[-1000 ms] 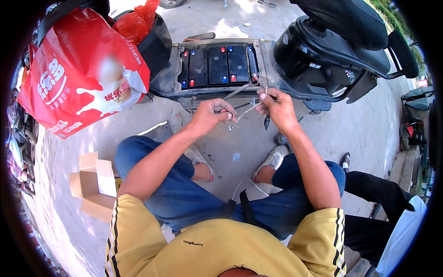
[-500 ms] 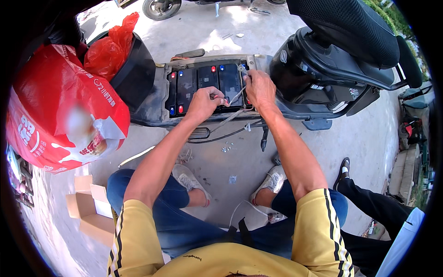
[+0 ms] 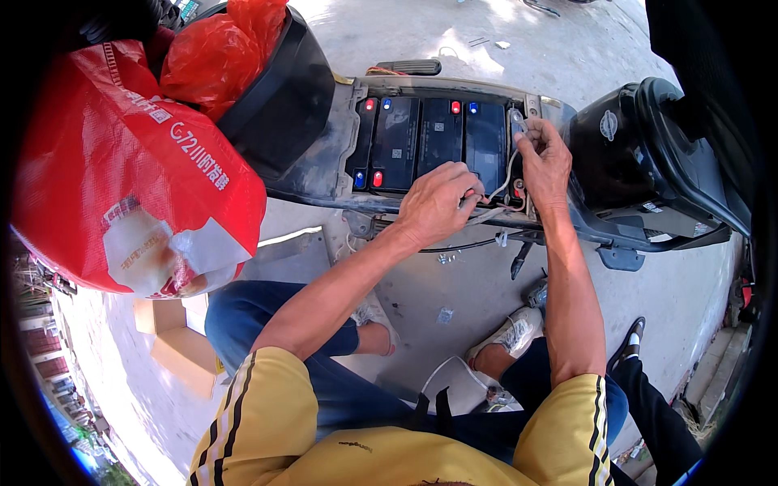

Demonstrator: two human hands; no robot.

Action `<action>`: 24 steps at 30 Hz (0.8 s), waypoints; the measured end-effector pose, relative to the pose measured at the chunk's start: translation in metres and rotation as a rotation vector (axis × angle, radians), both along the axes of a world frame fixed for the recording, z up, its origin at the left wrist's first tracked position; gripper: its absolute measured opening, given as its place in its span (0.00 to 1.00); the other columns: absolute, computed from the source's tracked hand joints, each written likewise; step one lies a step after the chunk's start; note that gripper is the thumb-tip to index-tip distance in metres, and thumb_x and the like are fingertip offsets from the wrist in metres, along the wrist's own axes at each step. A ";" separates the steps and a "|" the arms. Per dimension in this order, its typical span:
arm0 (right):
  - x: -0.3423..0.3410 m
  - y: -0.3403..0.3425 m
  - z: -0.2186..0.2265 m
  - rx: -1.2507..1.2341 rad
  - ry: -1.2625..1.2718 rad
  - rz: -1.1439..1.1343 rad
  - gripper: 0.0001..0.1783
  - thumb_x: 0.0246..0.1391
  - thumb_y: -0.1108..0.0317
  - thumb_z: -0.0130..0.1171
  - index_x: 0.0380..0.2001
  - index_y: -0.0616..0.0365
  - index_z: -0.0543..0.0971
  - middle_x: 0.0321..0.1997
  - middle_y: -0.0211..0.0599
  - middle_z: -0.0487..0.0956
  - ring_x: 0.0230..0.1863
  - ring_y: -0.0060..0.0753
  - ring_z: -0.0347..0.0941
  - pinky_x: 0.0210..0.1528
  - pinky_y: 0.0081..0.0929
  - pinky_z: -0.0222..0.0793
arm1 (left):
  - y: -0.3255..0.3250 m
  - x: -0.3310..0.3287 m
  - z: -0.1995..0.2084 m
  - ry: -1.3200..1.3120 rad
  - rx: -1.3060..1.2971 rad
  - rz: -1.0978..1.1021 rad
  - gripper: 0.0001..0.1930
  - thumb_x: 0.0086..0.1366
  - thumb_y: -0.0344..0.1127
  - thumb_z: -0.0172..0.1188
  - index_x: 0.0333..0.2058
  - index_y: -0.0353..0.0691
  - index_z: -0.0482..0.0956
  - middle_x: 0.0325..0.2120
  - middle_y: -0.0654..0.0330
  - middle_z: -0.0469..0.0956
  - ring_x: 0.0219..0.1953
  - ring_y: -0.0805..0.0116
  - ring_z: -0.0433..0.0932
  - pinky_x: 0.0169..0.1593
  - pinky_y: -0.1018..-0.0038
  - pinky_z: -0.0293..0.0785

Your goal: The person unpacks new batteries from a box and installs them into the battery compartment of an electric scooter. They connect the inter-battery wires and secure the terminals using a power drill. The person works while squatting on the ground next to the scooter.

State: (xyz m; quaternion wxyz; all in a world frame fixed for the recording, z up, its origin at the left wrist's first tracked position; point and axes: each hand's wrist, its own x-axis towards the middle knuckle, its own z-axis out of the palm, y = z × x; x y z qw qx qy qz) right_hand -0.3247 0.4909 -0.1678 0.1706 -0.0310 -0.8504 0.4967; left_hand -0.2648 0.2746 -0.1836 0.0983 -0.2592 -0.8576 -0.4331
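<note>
The right hand (image 3: 545,162) pinches the upper end of a pale wire (image 3: 509,174) between thumb and fingers, its grip closed on it over the right end of the battery bay. The left hand (image 3: 438,206) has its grip curled shut around the wire's lower end, at the bay's front edge. The wire runs in a short curve between the two hands. Beneath them four black batteries (image 3: 442,138) sit side by side in the open floor well of a scooter (image 3: 640,162), with red and blue caps on their terminals. A black cable (image 3: 462,245) hangs below the scooter's edge. Two red plastic bags (image 3: 138,178) hang at the left. One open cardboard box (image 3: 182,348) lies on the concrete ground (image 3: 454,283), near the person's two pale shoes (image 3: 510,334).
</note>
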 end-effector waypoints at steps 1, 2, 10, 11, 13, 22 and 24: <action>0.001 0.004 0.002 -0.005 0.009 0.001 0.12 0.59 0.71 0.71 0.46 0.61 0.85 0.27 0.24 0.79 0.29 0.16 0.68 0.35 0.21 0.68 | 0.003 -0.001 -0.001 0.051 0.023 -0.024 0.08 0.59 0.24 0.71 0.38 0.39 0.85 0.33 0.59 0.79 0.38 0.57 0.80 0.39 0.63 0.78; 0.001 0.004 -0.001 -0.072 0.044 0.014 0.13 0.60 0.71 0.71 0.46 0.63 0.84 0.28 0.23 0.78 0.30 0.15 0.67 0.36 0.20 0.67 | 0.004 0.001 -0.004 0.095 0.044 -0.038 0.10 0.57 0.23 0.72 0.38 0.39 0.85 0.33 0.59 0.78 0.39 0.56 0.80 0.39 0.62 0.79; 0.021 0.008 -0.001 -0.391 0.198 0.020 0.08 0.65 0.74 0.69 0.46 0.63 0.82 0.44 0.31 0.84 0.45 0.21 0.78 0.53 0.21 0.73 | 0.007 0.009 -0.024 0.501 0.097 -0.081 0.14 0.52 0.22 0.75 0.36 0.36 0.82 0.38 0.59 0.79 0.30 0.62 0.77 0.31 0.69 0.77; 0.024 0.006 0.000 -0.356 0.262 0.016 0.08 0.65 0.75 0.69 0.46 0.63 0.82 0.45 0.33 0.84 0.45 0.23 0.78 0.53 0.23 0.73 | 0.005 0.011 -0.024 0.489 0.111 -0.094 0.13 0.52 0.23 0.74 0.37 0.35 0.83 0.39 0.58 0.79 0.30 0.63 0.77 0.30 0.69 0.77; 0.029 0.000 0.003 -0.356 0.298 -0.044 0.09 0.65 0.74 0.69 0.46 0.66 0.82 0.46 0.38 0.84 0.45 0.27 0.79 0.54 0.25 0.74 | 0.003 0.014 -0.018 0.465 0.135 -0.120 0.12 0.53 0.24 0.74 0.37 0.34 0.84 0.39 0.57 0.79 0.30 0.64 0.77 0.29 0.70 0.75; 0.041 0.048 -0.001 -0.077 0.485 0.277 0.19 0.73 0.67 0.55 0.60 0.67 0.75 0.45 0.52 0.77 0.44 0.41 0.69 0.59 0.60 0.64 | 0.004 0.011 -0.020 0.364 0.132 -0.289 0.12 0.56 0.25 0.72 0.39 0.34 0.83 0.39 0.56 0.80 0.26 0.72 0.74 0.25 0.77 0.67; 0.038 0.041 0.000 0.022 0.503 0.230 0.17 0.72 0.68 0.59 0.57 0.69 0.77 0.44 0.54 0.79 0.42 0.41 0.71 0.56 0.57 0.67 | 0.005 0.012 -0.022 0.354 0.141 -0.290 0.11 0.56 0.25 0.72 0.39 0.34 0.83 0.39 0.56 0.79 0.26 0.71 0.75 0.25 0.77 0.68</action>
